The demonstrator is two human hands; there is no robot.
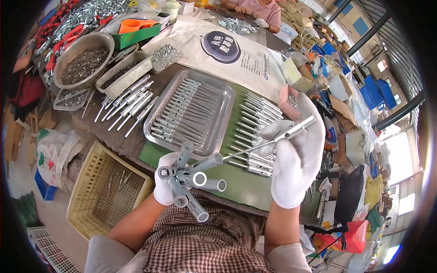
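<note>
We clasp grey hollow metal tubes (209,162) in our white-gloved left hand (164,187); our white-gloved right hand (292,166) pinches a slender silver metal rod (297,128), its tip near them.

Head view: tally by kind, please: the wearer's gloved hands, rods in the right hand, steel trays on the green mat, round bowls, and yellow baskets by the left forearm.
Gloved hands, left and right: 2
Held rod: 1
Tray: 1
Bowl: 1
Basket: 1
Total: 6
</note>
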